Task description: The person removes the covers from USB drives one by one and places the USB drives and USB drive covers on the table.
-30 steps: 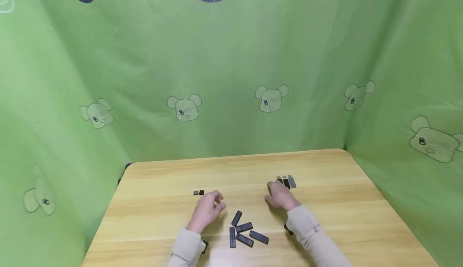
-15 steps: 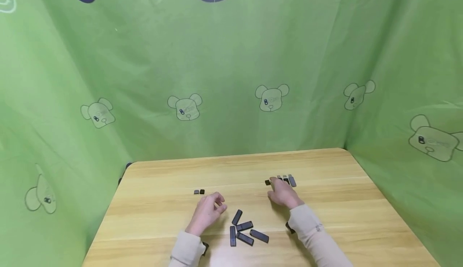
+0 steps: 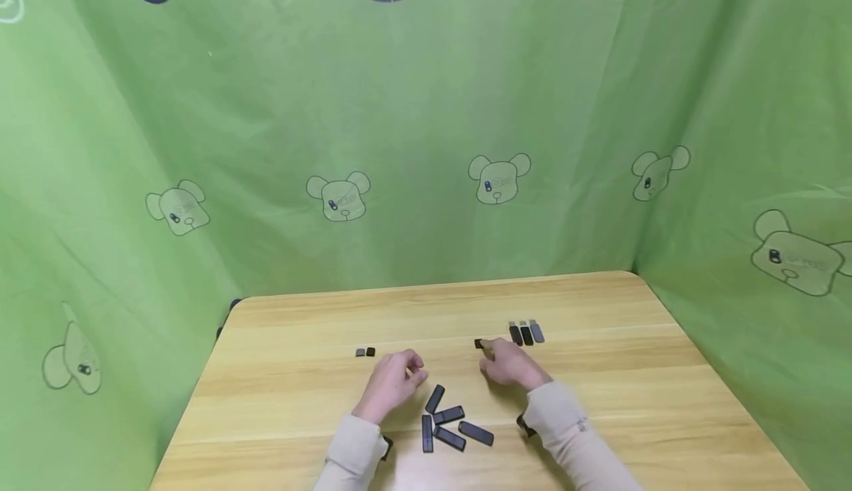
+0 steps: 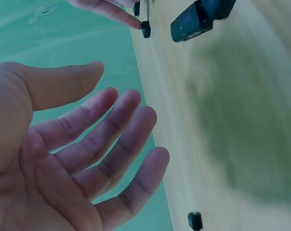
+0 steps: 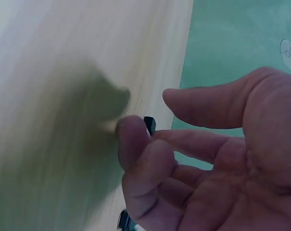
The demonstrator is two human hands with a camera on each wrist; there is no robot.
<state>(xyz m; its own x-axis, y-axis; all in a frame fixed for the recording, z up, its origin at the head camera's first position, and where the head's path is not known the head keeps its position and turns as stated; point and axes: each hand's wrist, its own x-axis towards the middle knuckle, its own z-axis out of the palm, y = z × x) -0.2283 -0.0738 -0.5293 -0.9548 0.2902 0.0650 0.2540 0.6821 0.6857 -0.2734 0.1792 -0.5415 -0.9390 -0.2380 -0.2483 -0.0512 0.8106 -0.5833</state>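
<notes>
My right hand [image 3: 495,358] lies on the wooden table [image 3: 299,328] with its index fingertip touching a small black cap [image 3: 478,344]. The cap [image 5: 150,124] shows at that fingertip in the right wrist view and under the outstretched finger in the left wrist view [image 4: 145,29]. The hand grips nothing. My left hand [image 3: 399,376] hovers just left of a loose pile of several black sticks [image 3: 449,424]. Its fingers [image 4: 111,144] are relaxed and hold nothing.
Three sticks [image 3: 526,333] lie side by side just right of my right hand. Two small caps [image 3: 364,353] sit on the table left of my left hand. Green printed cloth [image 3: 426,143] walls in the table at the back and on both sides.
My right hand has moved left, away from the three sticks, and the small black cap has slid left at its fingertips. My left hand has edged slightly right.
</notes>
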